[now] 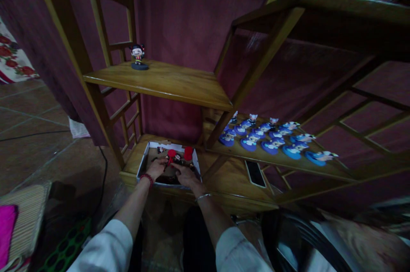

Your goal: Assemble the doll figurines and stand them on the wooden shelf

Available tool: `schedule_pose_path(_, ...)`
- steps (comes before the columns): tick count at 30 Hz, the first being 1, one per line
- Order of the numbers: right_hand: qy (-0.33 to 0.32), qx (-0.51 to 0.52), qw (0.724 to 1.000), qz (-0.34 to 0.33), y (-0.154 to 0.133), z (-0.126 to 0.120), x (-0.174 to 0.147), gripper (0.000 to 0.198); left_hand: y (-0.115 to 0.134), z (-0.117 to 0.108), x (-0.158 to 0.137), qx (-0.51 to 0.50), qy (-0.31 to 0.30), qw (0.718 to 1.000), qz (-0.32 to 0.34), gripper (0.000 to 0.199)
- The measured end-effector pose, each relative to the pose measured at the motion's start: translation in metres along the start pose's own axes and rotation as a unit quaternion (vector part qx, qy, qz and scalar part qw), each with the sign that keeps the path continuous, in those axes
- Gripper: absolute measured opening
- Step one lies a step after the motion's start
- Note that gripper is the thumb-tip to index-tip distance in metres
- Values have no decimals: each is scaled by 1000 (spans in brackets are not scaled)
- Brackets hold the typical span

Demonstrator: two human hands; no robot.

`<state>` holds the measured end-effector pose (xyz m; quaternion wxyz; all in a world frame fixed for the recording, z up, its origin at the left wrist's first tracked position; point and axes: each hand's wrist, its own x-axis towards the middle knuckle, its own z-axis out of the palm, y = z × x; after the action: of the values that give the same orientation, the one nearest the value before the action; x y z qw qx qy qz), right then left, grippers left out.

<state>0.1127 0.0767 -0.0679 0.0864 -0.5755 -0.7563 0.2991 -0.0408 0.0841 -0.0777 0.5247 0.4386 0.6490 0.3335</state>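
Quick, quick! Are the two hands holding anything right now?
Left hand: over the white box, near a red piece; grip unclear.
Right hand: index finger stretched out; grip unclear.

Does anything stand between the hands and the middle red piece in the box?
Nothing visible does: the left hand and right hand reach into the open box, both close to the red piece.

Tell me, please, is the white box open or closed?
Open: the white box shows its inside, with red pieces visible near the left hand and right hand.
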Motion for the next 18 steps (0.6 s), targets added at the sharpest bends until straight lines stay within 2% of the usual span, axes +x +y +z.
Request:
schedule_pose_path(5,-1,1,1000,0,-1,-2,-1,48,5,-1,-5,151,-41,986,61,35)
schedule_pose_path(9,4,7,1000,-8,1,-1,2,47,9,-4,-6,233,-55,966,100,38)
schedule_pose_path(14,26,11,1000,0,3,1,9,41,9,-3,-5,285,-61,948,125,38)
schedule_pose_path(18,45,17,999,-2,2,0,14,35,7,-3,-4,277,-59,950,132,32)
